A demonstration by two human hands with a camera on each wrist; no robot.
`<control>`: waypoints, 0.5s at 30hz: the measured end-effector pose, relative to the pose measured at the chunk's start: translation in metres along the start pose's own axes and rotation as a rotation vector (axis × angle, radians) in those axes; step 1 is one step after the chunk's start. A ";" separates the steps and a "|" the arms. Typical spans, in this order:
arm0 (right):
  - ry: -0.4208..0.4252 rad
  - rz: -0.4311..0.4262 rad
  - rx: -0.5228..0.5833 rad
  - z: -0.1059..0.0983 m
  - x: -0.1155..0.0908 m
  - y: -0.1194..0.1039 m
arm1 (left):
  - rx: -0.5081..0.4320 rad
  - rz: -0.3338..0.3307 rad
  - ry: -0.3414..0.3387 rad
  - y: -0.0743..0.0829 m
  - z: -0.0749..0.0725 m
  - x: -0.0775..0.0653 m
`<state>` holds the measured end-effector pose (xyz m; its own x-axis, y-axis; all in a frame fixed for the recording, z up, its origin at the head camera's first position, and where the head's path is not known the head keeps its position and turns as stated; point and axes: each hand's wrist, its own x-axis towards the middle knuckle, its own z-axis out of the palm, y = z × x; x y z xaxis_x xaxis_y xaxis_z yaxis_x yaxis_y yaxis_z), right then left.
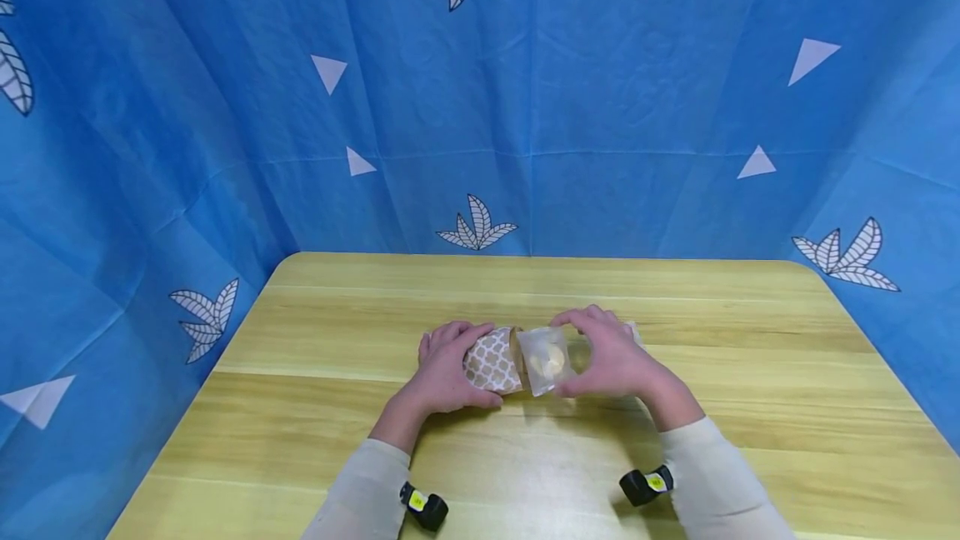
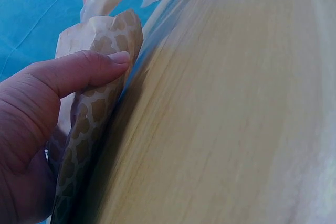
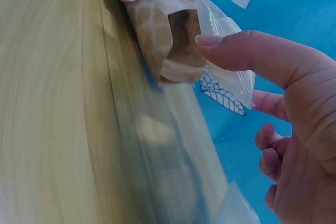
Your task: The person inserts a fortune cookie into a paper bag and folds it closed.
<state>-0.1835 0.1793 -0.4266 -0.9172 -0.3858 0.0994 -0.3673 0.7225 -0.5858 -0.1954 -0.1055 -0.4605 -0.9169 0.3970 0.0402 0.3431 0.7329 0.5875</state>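
Note:
A brown paper bag with a white lattice pattern lies on its side, its mouth towards the right. My left hand grips it from the left, thumb along the near side, as the left wrist view shows with the bag under the thumb. Between thumb and fingers my right hand pinches a small translucent packet with a pale round piece inside. That packet stands right at the bag's open mouth in the right wrist view, where the bag's dark inside shows.
Behind the right hand, mostly hidden, lies another whitish translucent packet. The wooden table ends at a blue patterned curtain. Black devices hang at both wrists, the right one over the table's near part.

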 end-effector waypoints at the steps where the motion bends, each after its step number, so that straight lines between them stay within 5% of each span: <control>1: -0.006 -0.006 -0.004 0.001 0.001 -0.001 | 0.004 0.000 0.000 -0.001 0.001 0.000; 15: -0.004 0.022 -0.060 0.009 0.016 -0.008 | -0.003 0.035 -0.007 -0.002 0.002 0.000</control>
<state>-0.1935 0.1625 -0.4275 -0.9246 -0.3717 0.0838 -0.3559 0.7639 -0.5384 -0.1963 -0.1061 -0.4631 -0.9030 0.4260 0.0551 0.3741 0.7168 0.5884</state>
